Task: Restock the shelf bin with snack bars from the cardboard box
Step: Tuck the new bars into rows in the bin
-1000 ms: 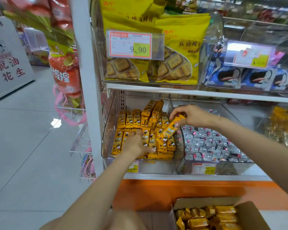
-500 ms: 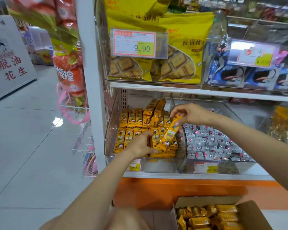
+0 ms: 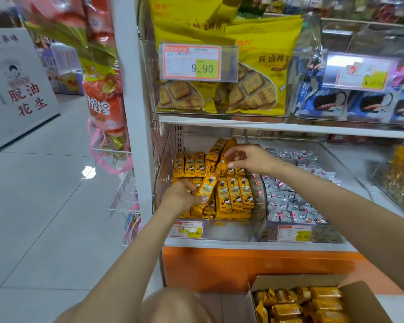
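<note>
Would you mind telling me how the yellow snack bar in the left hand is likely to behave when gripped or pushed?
The snack bar probably feels light: the left hand holds it by its lower end. It looks straight while tilted, so likely fairly stiff. Its glossy wrapper may be slippery, and standing bars in the bin could topple if pushed.

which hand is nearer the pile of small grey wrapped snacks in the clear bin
Right. The right hand is at the back of the yellow snack bars, beside the grey snacks; the left hand grips a yellow bar farther left.
</note>
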`<state>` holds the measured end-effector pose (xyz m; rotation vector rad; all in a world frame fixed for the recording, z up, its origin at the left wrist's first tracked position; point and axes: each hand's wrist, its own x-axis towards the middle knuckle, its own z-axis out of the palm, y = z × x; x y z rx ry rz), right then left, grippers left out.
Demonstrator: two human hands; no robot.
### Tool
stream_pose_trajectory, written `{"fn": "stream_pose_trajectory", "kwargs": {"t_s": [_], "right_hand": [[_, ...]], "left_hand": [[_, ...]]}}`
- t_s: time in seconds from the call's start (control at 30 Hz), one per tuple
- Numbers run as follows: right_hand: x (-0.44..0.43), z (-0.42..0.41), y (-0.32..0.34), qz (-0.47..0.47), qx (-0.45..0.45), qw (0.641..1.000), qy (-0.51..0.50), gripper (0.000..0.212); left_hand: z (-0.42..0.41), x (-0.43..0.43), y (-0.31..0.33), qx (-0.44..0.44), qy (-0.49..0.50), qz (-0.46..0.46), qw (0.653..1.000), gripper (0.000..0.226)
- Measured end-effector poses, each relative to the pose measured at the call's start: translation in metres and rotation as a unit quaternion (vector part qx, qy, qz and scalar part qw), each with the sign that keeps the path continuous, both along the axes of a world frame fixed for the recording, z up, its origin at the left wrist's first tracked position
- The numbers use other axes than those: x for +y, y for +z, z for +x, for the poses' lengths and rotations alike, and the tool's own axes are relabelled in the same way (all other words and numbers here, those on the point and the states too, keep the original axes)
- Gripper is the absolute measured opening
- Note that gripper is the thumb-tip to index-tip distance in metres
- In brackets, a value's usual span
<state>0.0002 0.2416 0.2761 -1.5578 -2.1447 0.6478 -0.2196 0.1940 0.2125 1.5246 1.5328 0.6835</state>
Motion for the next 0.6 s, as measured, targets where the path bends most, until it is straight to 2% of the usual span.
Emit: {"fn": "stream_pose_trajectory", "kwargs": {"t_s": [0.07, 0.17, 0.3, 0.47, 0.6], "right_hand": [[0.004, 0.004, -0.003, 0.037, -0.017, 0.999, -0.017, 0.02], [0.005, 0.009, -0.008, 0.042, -0.03, 0.998, -0.02, 0.013], [0.005, 0.017, -0.015, 0.054, -0.07, 0.996, -0.015, 0.014], [0.007, 0.02, -0.021, 0.061, -0.057, 0.996, -0.02, 0.018], [0.009, 0.019, -0.023, 0.072, -0.059, 0.995, -0.025, 0.014]], "left_hand": [[-0.001, 0.0, -0.002, 0.028, 0.01, -0.004, 1.0, 0.034], [0.008, -0.001, -0.007, 0.033, 0.005, -0.014, 0.999, 0.035], [0.02, 0.0, -0.013, 0.08, -0.009, 0.031, 0.996, 0.027], [0.025, -0.004, -0.01, 0.16, -0.099, 0.057, 0.98, 0.058], [0.025, -0.002, -0.011, 0.188, -0.1, 0.091, 0.973, 0.056]]}}
